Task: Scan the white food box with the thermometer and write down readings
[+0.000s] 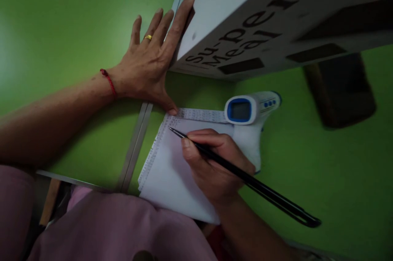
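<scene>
My right hand (219,162) grips a black pen (242,175), its tip at the upper left part of a white notepad page (172,171). Small handwriting shows near that tip. My left hand (150,56) is spread, thumb at the notepad's top edge and index finger along the side of a white box (245,27) lettered "Su-per Meal". A narrow strip with rows of small marks (202,114) runs from the thumb to a white and blue infrared thermometer (241,110). The thermometer lies against the pad's right side, partly behind my right hand.
A dark phone-like object (342,91), blurred, lies at the right beneath the box's overhang. The green table (70,39) has a metal seam strip (135,146) across it. Its near edge runs by the pink clothing at the bottom.
</scene>
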Demonstrator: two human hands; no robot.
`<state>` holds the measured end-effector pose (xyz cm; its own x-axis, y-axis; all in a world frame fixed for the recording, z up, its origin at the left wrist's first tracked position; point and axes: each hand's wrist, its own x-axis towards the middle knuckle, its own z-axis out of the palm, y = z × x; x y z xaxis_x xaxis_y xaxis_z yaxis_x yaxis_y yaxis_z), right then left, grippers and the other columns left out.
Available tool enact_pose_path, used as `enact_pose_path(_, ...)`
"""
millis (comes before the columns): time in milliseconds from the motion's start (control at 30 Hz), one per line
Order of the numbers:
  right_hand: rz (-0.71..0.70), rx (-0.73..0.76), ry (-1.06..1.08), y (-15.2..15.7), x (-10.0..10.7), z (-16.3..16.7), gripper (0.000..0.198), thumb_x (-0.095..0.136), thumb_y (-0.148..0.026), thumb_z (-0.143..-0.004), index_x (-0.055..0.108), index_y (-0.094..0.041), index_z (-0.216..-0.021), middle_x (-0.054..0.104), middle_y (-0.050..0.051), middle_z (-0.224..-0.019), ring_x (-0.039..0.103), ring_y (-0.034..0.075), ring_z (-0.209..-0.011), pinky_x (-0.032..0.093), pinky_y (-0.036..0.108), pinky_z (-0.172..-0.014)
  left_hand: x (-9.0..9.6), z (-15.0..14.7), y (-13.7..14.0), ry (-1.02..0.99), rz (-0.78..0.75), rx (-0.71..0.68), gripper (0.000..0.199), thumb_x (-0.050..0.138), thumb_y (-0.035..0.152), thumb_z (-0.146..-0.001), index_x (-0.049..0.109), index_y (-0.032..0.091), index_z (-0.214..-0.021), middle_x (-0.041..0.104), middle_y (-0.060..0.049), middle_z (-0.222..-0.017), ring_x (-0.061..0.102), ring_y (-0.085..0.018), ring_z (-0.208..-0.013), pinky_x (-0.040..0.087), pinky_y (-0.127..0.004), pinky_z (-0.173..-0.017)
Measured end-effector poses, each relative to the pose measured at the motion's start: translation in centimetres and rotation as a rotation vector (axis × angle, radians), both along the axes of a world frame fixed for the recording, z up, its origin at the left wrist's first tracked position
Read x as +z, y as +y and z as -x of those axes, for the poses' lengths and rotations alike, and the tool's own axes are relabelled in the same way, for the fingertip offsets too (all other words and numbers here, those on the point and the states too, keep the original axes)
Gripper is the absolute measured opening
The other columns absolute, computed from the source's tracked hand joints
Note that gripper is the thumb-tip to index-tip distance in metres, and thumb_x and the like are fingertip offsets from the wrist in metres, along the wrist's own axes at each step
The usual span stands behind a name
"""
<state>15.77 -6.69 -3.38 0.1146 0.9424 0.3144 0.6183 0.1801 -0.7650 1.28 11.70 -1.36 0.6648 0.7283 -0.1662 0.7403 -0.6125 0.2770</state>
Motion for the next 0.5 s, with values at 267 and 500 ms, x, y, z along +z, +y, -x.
enact_pose_path(267, 0.012, 0.003, 0.016, -0.10, -0.01, -0.15, 0.009, 0.067, -0.018, -0.081, 0.062, -0.021, -0.088, 0.069, -0.002, -0.079, 0.065, 0.010, -0.067, 0.052, 0.022, -0.057, -0.39, -0.05, -0.05, -0.015, -0.033, 0.001, 0.156, 0.068, 0.079, -0.043, -0.012, 0.000, -0.150, -0.002, -0.023, -0.159, -0.003, -0.042, -0.147, -0.008, -0.058, -0.116)
enact_pose_path(500, 0.009, -0.034, 0.007, 0.10, 0.20, -0.12, 0.008, 0.066, -0.018, -0.082, 0.061, -0.021, -0.087, 0.068, -0.001, -0.079, 0.065, 0.011, -0.066, 0.052, 0.023, -0.054, -0.15, -0.02, 0.26, -0.019, 0.044, 0.012, 0.160, 0.069, 0.079, -0.037, -0.013, 0.004, -0.152, -0.007, -0.020, -0.160, -0.006, -0.043, -0.147, -0.009, -0.059, -0.116)
